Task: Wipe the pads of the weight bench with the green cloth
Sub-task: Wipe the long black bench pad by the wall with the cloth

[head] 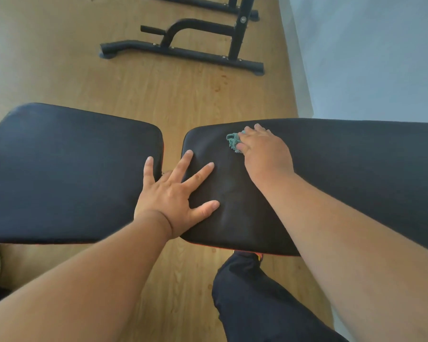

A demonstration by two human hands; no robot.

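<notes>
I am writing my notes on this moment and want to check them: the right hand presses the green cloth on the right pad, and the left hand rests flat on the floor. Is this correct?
Not quite. The head view shows the left hand spread flat across the gap between the two pads, fingers on the right pad, not on the floor. The rest holds: the right hand presses the green cloth on the right pad.

Two black bench pads, left pad and right pad, separated by a narrow gap above a wooden floor. On the right pad: a bunched green cloth under the right hand; the left hand, fingers spread, bridges the gap.
</notes>
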